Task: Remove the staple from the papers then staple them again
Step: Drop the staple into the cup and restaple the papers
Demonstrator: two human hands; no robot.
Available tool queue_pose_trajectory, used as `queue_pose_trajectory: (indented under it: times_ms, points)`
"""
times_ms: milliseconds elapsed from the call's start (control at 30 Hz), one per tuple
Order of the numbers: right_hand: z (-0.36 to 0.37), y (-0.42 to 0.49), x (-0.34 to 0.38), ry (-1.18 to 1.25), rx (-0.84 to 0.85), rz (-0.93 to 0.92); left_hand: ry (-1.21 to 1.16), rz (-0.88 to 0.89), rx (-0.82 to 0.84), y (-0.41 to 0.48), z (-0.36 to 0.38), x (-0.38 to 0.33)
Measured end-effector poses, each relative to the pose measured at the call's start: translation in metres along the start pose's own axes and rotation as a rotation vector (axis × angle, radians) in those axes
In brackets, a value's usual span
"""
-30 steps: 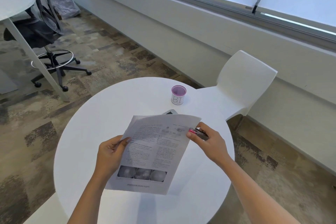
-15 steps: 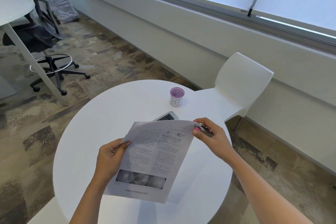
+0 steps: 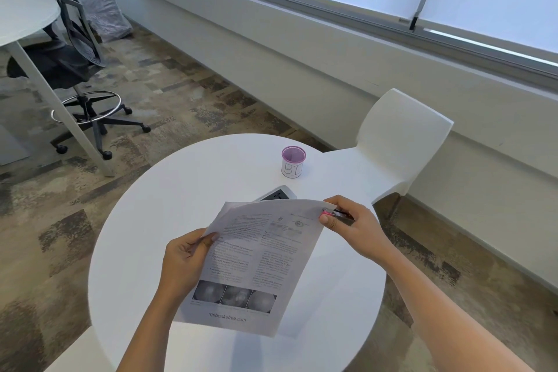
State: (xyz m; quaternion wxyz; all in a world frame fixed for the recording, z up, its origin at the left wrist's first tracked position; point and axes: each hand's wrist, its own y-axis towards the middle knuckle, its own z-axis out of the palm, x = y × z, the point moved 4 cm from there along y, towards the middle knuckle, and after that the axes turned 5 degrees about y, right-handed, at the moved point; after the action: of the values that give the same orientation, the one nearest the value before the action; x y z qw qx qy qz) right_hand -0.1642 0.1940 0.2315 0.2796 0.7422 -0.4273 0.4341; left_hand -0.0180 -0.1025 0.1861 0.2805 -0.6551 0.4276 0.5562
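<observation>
Your left hand (image 3: 184, 260) pinches the left edge of the printed papers (image 3: 253, 263), thumb on top, fingers curled beneath, so the sheets hang lifted above the round white table (image 3: 136, 220). Your right hand (image 3: 351, 225) is closed around a small pink-tipped tool (image 3: 335, 214), dark toward the palm; most of its body is hidden in your grip, so what kind of tool it is cannot be told. Its pink tip sits at the top right corner of the papers, just at your right thumb. That corner is bowed upward and the top edge curves between your 2 hands. The staple itself is too small to make out. The front page shows 2 columns of text, 3 grey round pictures in a row near its bottom edge, and a web address under them. Just beyond the top edge of the papers, between your hands and farther out, a white device with a dark face (image 3: 276, 195) pokes out on the table; its type is unclear. Past it, beyond your right hand, stands a pink mesh cup (image 3: 293, 161) with a white label. A white chair (image 3: 398, 142) stands beyond your right hand, against the table. Far off past your left hand is a black office chair (image 3: 75, 48).
</observation>
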Motion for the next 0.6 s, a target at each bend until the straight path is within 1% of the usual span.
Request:
queue_pose_trajectory:
  times_ms: [167,367,500,600]
  points:
    - [-0.005,0.001,-0.001,-0.08,-0.028,-0.001,-0.004,0.009,-0.002,-0.003,0.003,-0.002]
    - [-0.007,0.003,-0.007,-0.116,-0.055,0.018,0.002,-0.005,-0.008,-0.004,0.006,0.001]
    - [-0.011,0.001,-0.012,-0.103,-0.125,0.037,0.002,-0.018,-0.004,-0.003,0.008,0.003]
    - [-0.011,-0.001,-0.012,-0.092,-0.121,0.034,-0.003,-0.026,0.004,-0.003,0.012,0.004]
